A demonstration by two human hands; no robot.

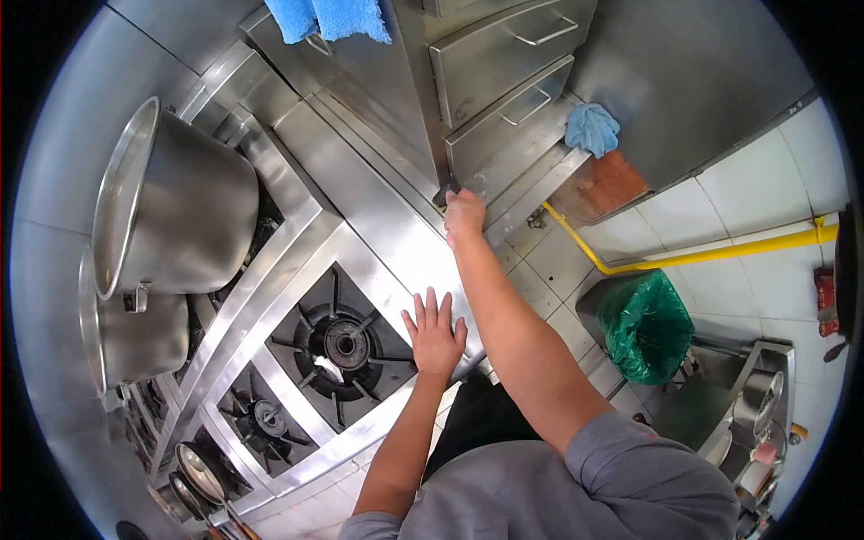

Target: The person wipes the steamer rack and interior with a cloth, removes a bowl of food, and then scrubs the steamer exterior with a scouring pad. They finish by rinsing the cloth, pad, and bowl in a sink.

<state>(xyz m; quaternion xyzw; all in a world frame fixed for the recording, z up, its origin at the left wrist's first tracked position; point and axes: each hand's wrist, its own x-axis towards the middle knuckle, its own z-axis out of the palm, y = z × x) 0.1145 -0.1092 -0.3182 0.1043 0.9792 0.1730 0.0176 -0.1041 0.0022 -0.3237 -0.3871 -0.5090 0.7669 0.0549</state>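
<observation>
My left hand [436,337] lies flat with its fingers spread on the bare steel edge of the stove [423,261], beside a large burner [342,346]. Farther forward, my right hand [463,214] is closed near the bottom corner of the steel drawer cabinet [508,117]. Something small and dark [445,191] shows at its fingertips, too small to name. A blue cloth [591,130] is bunched on the steel ledge right of that hand.
Two big steel pots [193,202] stand at the left. Pans [202,472] sit at the lower left. On the right are a yellow pipe [720,254], a bin with a green bag [643,326] and a sink [776,360]. Blue towels [328,18] hang at the top.
</observation>
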